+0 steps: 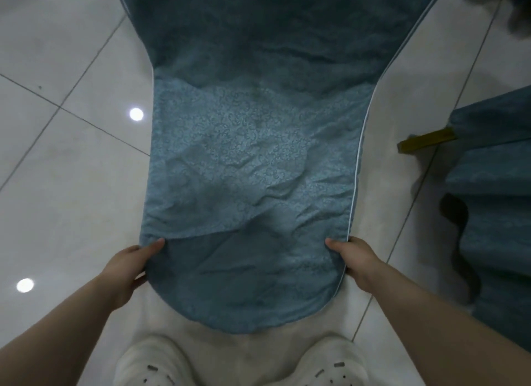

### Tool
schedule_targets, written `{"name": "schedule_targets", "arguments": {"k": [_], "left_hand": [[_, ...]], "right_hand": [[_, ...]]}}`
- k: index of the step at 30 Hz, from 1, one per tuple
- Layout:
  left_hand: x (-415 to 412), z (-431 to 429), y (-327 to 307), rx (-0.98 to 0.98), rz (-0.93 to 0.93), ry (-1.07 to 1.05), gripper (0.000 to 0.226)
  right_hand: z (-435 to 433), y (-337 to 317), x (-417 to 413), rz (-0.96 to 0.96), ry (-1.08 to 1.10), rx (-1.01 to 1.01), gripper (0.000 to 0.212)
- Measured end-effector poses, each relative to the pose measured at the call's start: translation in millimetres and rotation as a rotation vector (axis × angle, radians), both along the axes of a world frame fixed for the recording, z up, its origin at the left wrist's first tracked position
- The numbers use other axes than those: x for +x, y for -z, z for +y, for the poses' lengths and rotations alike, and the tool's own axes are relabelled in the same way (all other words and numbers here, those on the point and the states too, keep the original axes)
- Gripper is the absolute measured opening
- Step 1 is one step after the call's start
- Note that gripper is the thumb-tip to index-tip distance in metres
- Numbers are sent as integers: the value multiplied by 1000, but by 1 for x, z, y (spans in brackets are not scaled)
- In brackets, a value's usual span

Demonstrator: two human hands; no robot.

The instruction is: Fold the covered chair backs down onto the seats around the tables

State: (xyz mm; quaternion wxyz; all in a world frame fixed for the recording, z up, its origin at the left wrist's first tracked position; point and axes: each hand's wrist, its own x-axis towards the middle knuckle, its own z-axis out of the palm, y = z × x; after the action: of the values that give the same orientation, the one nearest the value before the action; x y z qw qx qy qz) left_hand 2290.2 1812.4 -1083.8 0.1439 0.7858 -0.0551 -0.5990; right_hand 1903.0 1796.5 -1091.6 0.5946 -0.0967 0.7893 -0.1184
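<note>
Chair back: the blue covered chair back (253,161) is right in front of the person. Its round top end is near the white shoes (149,362). Its far end meets a wider, darker part that looks like the seat (273,26).
Left hand: the left hand (129,267) holds the left edge near the top.
Right hand: the right hand (356,262) holds the right edge, by the thin white trim.
Fingers: on each hand the thumb, one of the fingers (157,245), lies on top of the cloth. The rest are tucked behind the edge, so both hands are clamped on the chair back.
Step now: I think the back is about to be pushed down onto the seat.
How to do it well: keep both hands level and push both sides together, so the back does not twist. Go slowly. The cover is wrinkly and may slide, so hold the hard part under the cloth. Take care the tucked fingers do not get pinched.
Nearby: another covered chair (494,184) with a gold leg (425,139) stands to the right on the tile floor (71,170), apart from this one.
</note>
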Motion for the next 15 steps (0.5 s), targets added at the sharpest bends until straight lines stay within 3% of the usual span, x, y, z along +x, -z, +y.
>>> {"name": "schedule_targets", "arguments": {"k": [5, 15], "left_hand": [[3, 8, -67, 12, -4, 42, 45], [-7, 26, -261, 17, 91, -61, 26]], "right_hand": [[13, -62, 0, 24, -33, -21, 31], [30, -249, -5, 66, -37, -89, 32]]}}
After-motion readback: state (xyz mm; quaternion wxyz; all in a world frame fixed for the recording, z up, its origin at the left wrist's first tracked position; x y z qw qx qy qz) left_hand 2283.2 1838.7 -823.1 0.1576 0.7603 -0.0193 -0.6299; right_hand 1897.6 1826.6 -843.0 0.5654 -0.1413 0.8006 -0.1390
